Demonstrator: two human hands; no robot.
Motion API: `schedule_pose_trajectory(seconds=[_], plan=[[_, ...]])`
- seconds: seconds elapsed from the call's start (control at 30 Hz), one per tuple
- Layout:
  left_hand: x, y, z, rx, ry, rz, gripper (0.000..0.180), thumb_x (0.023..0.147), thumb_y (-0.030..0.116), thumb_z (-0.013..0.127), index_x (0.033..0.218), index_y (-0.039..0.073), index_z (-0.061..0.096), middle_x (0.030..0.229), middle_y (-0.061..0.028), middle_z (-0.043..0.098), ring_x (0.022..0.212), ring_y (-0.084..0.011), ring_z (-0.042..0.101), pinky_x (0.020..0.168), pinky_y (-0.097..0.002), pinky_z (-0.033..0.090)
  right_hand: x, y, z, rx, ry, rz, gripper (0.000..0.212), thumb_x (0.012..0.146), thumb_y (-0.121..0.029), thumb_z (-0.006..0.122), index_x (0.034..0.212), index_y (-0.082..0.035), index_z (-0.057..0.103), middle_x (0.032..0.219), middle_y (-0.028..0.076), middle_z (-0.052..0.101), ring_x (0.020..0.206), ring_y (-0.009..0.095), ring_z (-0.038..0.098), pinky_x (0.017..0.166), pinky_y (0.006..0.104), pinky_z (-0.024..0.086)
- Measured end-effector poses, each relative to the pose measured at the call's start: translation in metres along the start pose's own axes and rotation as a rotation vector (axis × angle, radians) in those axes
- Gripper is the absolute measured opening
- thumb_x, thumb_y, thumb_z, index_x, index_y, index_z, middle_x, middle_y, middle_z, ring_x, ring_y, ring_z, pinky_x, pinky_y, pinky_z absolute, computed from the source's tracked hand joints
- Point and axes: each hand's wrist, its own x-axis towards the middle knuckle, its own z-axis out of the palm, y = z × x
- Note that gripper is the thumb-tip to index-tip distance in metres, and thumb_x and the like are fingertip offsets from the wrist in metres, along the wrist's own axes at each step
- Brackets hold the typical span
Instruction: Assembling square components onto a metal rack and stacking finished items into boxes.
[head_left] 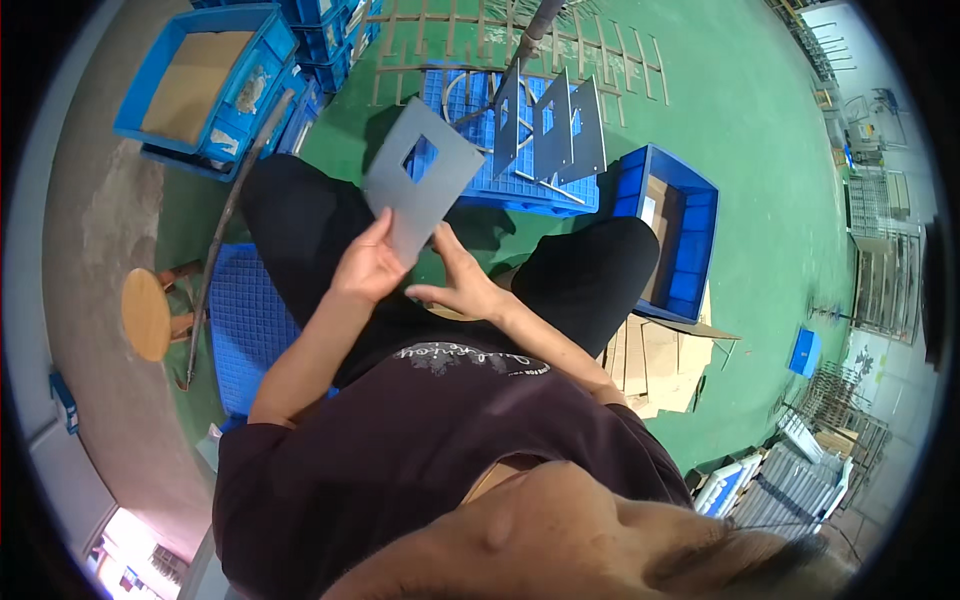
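Observation:
A flat grey metal plate (pixel 447 178) with a rectangular cutout is tilted up in front of my lap. My left hand (pixel 368 270) grips its lower corner, with the thumb on the face turned toward me. Close to the same corner, on the right, is my right hand (pixel 470 288), its thumb and fingers spread apart. One of its fingertips reaches the plate's edge; whether it touches cannot be made out. Beyond, similar grey plates (pixel 588 135) with cutouts stand upright over a blue plastic pallet (pixel 560 204), beside a curved metal rod.
At the right stands a blue bin (pixel 702 245), with flattened cardboard (pixel 660 365) beside it. Blue crates (pixel 270 65) are stacked at the far left, near a round wooden stool (pixel 146 315) and a long pole. A metal grid (pixel 600 45) lies on the green floor beyond.

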Motion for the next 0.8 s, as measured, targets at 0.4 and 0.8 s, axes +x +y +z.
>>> schedule_pose_trajectory(seconds=[0.4,0.8], plan=[[0.044,-0.031,-0.015,-0.099,-0.192,-0.158,0.027,0.092,0.027,0.045,0.11,0.009,0.052,0.105,-0.0033,0.057,0.099,-0.0165,0.053,0.092,-0.0346,0.039,0.026,0.021,-0.007,-0.062,0.228,-0.131,0.08,0.072,-0.027,0.068,0.132,0.001,0.023,0.124,0.023,0.035,0.112,0.041,0.038,0.094,0.043,0.033],[0.062,0.049,0.011,0.616,0.312,0.163,0.04,0.079,0.042,0.06,0.095,0.006,0.052,0.084,-0.0069,0.054,0.076,-0.0193,0.053,0.073,-0.0316,0.045,0.028,0.047,-0.011,-0.098,0.389,0.015,0.054,0.083,0.003,0.044,0.133,-0.003,0.026,0.126,0.026,0.039,0.113,0.043,0.042,0.093,0.0391,0.038]])
